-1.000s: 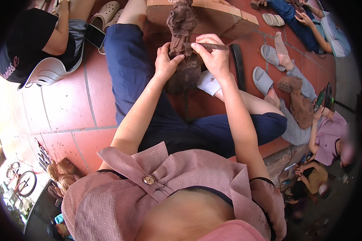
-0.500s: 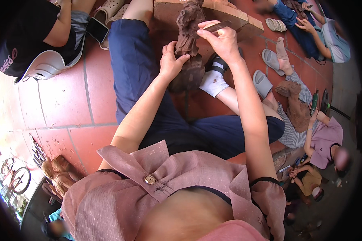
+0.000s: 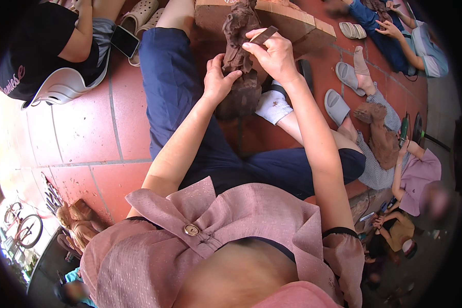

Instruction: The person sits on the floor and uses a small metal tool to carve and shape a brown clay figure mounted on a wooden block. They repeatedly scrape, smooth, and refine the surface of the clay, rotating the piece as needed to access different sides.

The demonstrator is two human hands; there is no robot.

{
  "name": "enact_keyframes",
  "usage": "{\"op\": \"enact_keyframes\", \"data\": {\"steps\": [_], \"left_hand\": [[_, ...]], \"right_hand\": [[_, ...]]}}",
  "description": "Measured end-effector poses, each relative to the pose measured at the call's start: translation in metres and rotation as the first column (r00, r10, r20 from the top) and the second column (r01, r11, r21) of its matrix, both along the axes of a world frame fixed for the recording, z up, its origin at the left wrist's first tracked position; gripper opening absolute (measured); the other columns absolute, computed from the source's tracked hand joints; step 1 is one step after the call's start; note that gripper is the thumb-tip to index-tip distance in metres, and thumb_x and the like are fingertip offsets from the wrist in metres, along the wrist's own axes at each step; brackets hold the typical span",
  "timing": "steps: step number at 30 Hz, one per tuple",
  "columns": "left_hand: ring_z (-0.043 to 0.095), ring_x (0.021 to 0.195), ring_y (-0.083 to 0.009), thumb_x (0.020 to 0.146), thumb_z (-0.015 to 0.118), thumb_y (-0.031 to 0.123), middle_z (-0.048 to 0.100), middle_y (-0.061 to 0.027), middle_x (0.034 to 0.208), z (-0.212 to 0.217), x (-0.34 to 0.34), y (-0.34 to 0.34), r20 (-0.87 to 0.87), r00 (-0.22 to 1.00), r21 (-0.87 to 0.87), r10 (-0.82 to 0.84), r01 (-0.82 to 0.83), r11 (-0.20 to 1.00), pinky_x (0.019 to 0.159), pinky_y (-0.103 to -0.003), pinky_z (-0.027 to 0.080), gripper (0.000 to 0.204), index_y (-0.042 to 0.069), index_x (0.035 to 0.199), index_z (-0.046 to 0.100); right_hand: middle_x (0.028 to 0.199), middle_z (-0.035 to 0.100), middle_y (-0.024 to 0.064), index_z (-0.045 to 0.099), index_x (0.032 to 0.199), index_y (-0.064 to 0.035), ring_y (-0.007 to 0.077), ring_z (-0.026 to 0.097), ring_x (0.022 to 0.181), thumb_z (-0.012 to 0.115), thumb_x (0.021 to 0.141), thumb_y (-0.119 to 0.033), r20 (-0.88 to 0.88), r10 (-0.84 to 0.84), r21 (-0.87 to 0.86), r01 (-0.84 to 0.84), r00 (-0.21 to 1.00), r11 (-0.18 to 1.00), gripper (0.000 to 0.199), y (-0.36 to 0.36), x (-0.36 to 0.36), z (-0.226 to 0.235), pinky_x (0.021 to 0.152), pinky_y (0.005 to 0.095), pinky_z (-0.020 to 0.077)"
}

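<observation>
A dark brown carved figure (image 3: 235,41) stands upright between my legs on a darker block-like base (image 3: 239,97). My left hand (image 3: 219,81) holds the figure low down, its thumb on the near side and its fingers along the left side. In a pinch, my right hand (image 3: 274,55) has a flat, dark brown strip (image 3: 264,35), whose exact kind I cannot make out. The fingertips of that hand are at the figure's right side, at mid-height. The figure's top runs out of the upper edge.
Behind the figure is a thick wooden slab (image 3: 303,25). At the left, a seated person in a black shirt has a phone (image 3: 124,41) by the lap and a grey-white cap (image 3: 69,84). Another person at the right has a brown carved piece (image 3: 382,138) and a green tool (image 3: 404,128).
My right hand has moved slightly left, nearer the figure, and the strip is tilted more steeply. My left hand keeps its hold on the figure.
</observation>
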State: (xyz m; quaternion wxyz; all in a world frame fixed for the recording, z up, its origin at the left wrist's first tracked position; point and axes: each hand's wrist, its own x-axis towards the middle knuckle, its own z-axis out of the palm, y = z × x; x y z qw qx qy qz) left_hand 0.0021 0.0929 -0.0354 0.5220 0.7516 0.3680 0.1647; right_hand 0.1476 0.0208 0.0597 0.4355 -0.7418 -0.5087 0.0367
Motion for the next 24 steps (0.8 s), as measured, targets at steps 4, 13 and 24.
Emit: {"op": "enact_keyframes", "data": {"steps": [4, 13, 24], "left_hand": [[0.052, 0.107, -0.0308, 0.069, 0.076, 0.023, 0.047, -0.0155, 0.117, 0.001, 0.001, 0.001, -0.004, 1.0, -0.002, 0.002, -0.002, 1.0, 0.092, -0.037, 0.043, 0.066, 0.003, 0.124, 0.045], [0.052, 0.107, -0.0312, 0.069, 0.076, 0.023, 0.047, -0.016, 0.117, 0.005, 0.001, 0.001, -0.009, 1.0, -0.012, 0.003, -0.003, 1.0, 0.092, -0.038, 0.043, 0.067, 0.003, 0.125, 0.045], [0.053, 0.105, -0.0318, 0.068, 0.077, 0.02, 0.048, -0.016, 0.115, -0.001, 0.001, -0.003, 0.038, 0.999, 0.007, 0.02, -0.02, 1.0, 0.09, -0.038, 0.044, 0.064, 0.004, 0.122, 0.047]], "right_hand": [[0.091, 0.068, 0.0071, 0.068, 0.084, -0.0014, 0.0112, 0.062, 0.072, 0.071, 0.077, -0.014, -0.246, -0.083, -0.073, 0.067, 0.966, 0.995, 0.015, -0.001, 0.001, 0.008, 0.065, 0.0241, 0.0487], [0.093, 0.067, 0.009, 0.066, 0.078, 0.0001, 0.0134, 0.063, 0.073, 0.073, 0.075, -0.014, -0.239, -0.089, -0.137, 0.057, 0.967, 0.989, 0.016, 0.003, 0.006, 0.012, 0.064, 0.0259, 0.049], [0.101, 0.066, 0.0096, 0.067, 0.083, -0.0002, 0.0165, 0.063, 0.085, 0.072, 0.076, -0.016, -0.195, -0.094, -0.025, 0.091, 0.976, 0.996, 0.018, -0.004, 0.001, -0.001, 0.071, 0.0282, 0.0493]]}}
